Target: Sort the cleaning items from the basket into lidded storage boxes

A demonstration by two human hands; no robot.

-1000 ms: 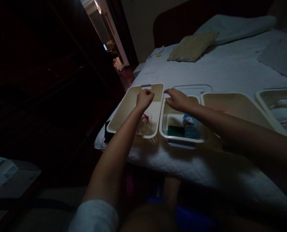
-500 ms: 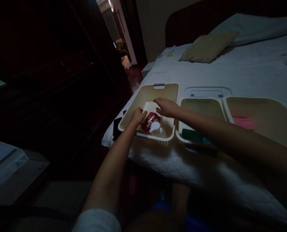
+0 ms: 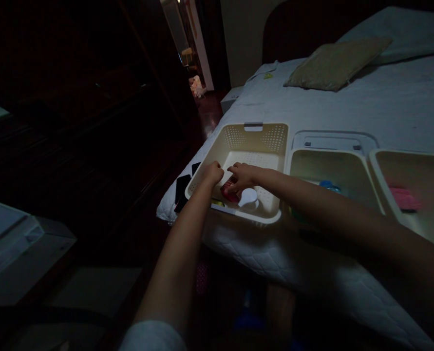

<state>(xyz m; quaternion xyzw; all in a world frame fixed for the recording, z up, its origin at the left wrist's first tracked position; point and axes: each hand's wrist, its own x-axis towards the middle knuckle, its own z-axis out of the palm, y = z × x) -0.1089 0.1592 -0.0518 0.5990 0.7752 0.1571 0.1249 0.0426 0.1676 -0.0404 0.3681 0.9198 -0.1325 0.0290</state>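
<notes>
A cream plastic basket [image 3: 283, 170] with perforated walls stands on the near edge of the bed, and both hands reach into it. My right hand [image 3: 243, 176] curls its fingers over a shiny red packet [image 3: 231, 191], hiding much of it. At the basket's left side, my left hand [image 3: 212, 174] is closed in a fist; anything inside its fingers is hidden. A white rounded object, maybe a pump or bottle top [image 3: 248, 197], lies just in front of the packet. Something yellow-green [image 3: 217, 202] shows by the front wall.
Two more cream bins stand to the right: the middle bin [image 3: 328, 153] holds a blue item [image 3: 329, 186], the far right bin [image 3: 379, 170] a pink item [image 3: 405, 199]. Dark flat objects [image 3: 182, 187] lie left of the basket. A tan pillow [image 3: 335, 63] rests farther up the bed.
My right hand has come down and left relative to the basket, onto the red packet. My left hand's fingers have curled in. The view has shifted, so the bins appear farther right.
</notes>
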